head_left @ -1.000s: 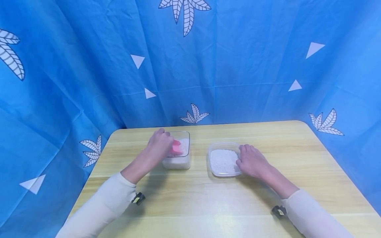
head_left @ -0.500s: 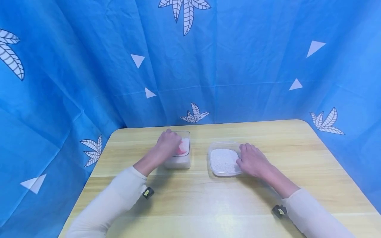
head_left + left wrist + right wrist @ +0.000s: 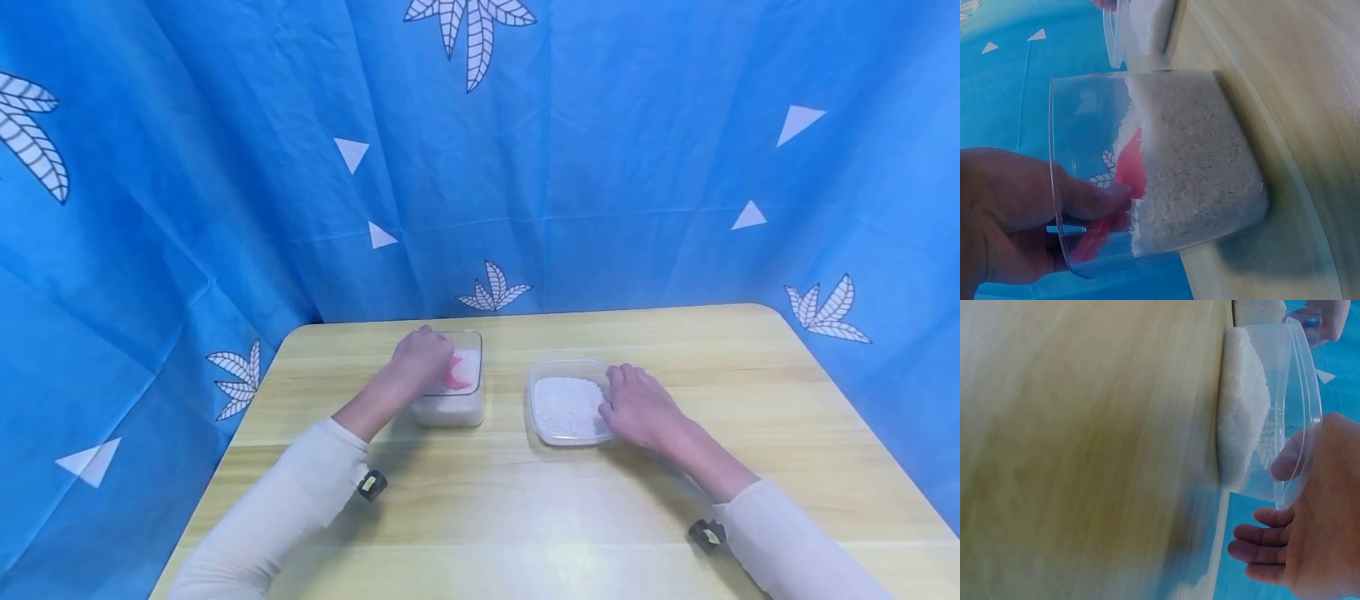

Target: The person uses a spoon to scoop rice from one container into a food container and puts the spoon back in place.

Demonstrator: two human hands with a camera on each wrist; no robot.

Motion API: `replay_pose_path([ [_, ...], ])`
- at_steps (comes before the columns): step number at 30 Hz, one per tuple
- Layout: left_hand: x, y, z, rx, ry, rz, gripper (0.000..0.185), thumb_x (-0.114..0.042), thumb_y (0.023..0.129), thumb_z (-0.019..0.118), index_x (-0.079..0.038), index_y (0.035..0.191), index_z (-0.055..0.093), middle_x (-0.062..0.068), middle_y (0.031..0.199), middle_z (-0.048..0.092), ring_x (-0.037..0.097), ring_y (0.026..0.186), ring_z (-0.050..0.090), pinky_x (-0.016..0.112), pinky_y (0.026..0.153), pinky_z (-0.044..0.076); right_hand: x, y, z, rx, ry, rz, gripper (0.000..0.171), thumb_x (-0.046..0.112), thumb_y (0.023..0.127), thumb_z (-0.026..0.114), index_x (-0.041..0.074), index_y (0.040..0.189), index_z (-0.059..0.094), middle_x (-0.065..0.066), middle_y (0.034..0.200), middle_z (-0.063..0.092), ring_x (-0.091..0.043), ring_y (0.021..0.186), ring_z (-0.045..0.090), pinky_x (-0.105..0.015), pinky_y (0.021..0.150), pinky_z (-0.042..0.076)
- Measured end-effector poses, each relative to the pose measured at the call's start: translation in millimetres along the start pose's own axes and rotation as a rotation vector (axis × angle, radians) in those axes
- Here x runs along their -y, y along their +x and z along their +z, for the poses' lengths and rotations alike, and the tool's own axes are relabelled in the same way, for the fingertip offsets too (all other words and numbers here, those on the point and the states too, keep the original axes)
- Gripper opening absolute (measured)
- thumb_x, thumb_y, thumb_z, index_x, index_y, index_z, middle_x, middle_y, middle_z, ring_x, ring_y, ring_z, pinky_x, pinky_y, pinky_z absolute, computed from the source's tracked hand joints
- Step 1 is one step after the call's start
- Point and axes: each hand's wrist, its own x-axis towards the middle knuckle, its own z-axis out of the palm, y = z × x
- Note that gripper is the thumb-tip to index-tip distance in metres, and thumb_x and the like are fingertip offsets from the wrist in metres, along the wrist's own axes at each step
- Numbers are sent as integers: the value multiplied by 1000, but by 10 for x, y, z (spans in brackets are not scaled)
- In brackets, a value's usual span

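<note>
A deep clear container of white rice stands left of centre on the table. My left hand reaches over its rim and grips a pink scoop. In the left wrist view the scoop is dug into the rice, with my fingers curled round its handle behind the clear wall. To the right stands a shallow clear container of white grains. My right hand rests against its right rim, thumb at the edge and fingers relaxed.
The wooden table has rounded far corners. A blue cloth with leaf and triangle prints hangs close behind it and along both sides. Small black clips sit at my cuffs.
My left hand has moved forward and right over the deep container, and the pink scoop now sits lower in the rice. The right hand has stayed put.
</note>
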Motion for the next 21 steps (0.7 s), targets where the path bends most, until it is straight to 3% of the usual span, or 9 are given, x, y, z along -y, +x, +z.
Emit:
replay_pose_path([
  [11, -40, -29, 55, 15, 41, 37, 17, -10, 90, 80, -8, 107, 78, 14, 102, 77, 25, 86, 59, 35, 78, 58, 9, -12, 15, 8, -1, 0, 59, 25, 101, 50, -16, 142, 42, -32, 131, 55, -45, 120, 54, -61, 107, 45],
  [21, 45, -91, 93, -85, -28, 37, 11, -9, 91, 78, -4, 101, 79, 14, 94, 75, 24, 78, 61, 34, 71, 60, 2, -14, 12, -7, -15, -9, 57, 25, 100, 51, -16, 140, 43, -31, 127, 56, -43, 116, 55, -59, 105, 46],
])
